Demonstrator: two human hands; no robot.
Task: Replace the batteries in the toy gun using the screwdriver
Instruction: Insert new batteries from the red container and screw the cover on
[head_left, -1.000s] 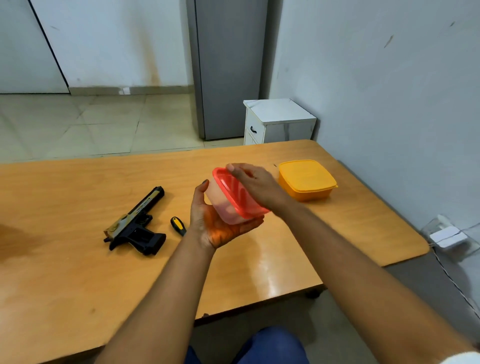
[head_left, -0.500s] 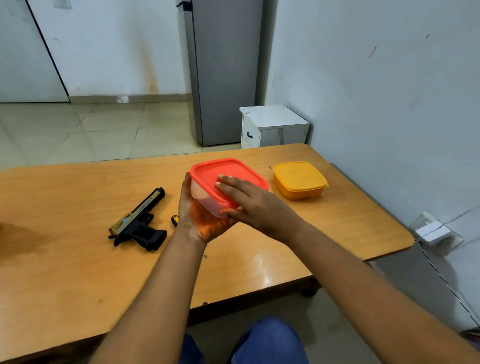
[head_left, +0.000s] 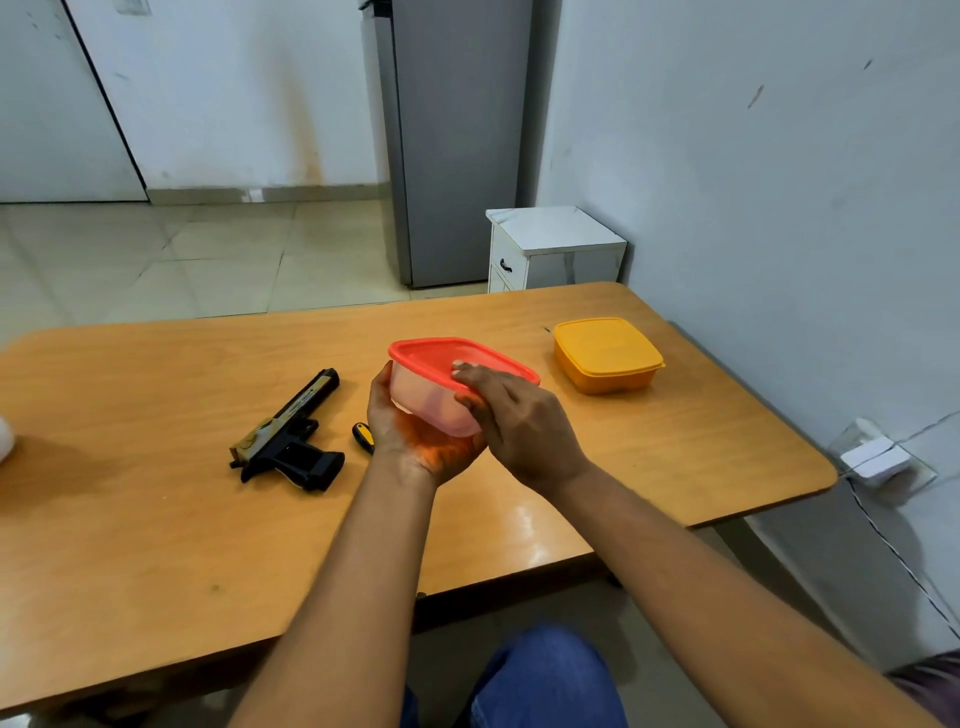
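A clear plastic box with a red lid (head_left: 441, 358) is held above the wooden table (head_left: 156, 545). My left hand (head_left: 415, 447) cups it from below and the left side. My right hand (head_left: 514, 415) lies over the lid's near right edge, fingers on top and thumb curled against the box's side. The black and gold toy gun (head_left: 291, 431) lies flat on the table to the left. A screwdriver with a yellow and black handle (head_left: 362, 436) lies beside the gun, mostly hidden behind my left wrist. No batteries can be made out.
A closed orange box (head_left: 605, 358) stands at the table's far right. A white object (head_left: 4, 439) shows at the left edge. Behind the table are a white bedside cabinet (head_left: 556, 249), a grey fridge (head_left: 457, 140) and a wall on the right.
The box was tilted with its lid facing right; both hands have turned it level, lid up. My right hand moved from the far rim to the near right edge.
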